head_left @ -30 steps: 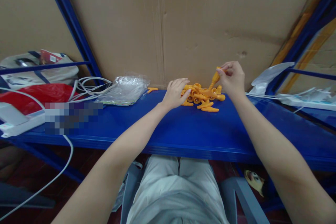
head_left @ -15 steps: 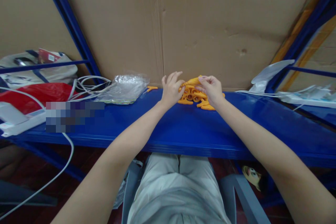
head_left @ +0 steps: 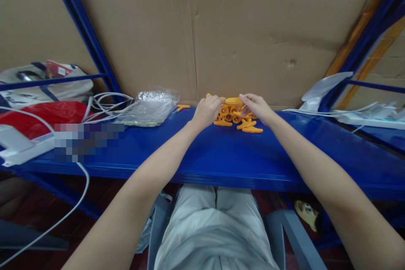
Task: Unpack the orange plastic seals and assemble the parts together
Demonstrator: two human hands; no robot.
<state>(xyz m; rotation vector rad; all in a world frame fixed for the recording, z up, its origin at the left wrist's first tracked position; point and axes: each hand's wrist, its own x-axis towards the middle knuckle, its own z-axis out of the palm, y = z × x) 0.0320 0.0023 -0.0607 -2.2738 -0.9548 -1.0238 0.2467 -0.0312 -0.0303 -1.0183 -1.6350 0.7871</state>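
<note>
The left hand [head_left: 207,111] and the right hand [head_left: 257,107] met over the far side of the blue table [head_left: 221,156], with an orange piece [head_left: 233,101] held level between them. The left fingers were closed narrowly at its left end, the right fingers and thumb pinching its right end. An orange tip [head_left: 208,95] stuck out on the far side of the left hand; whether it belonged to a second piece could not be told.

Only that one was clearly lifted. The pile [head_left: 236,119] lay just under and nearer than the hands, many parts loose, some with round open ends. A lone piece [head_left: 183,106] lay apart at left, beside the plastic bag [head_left: 155,109]. How many had been handled already could not be told.
</note>
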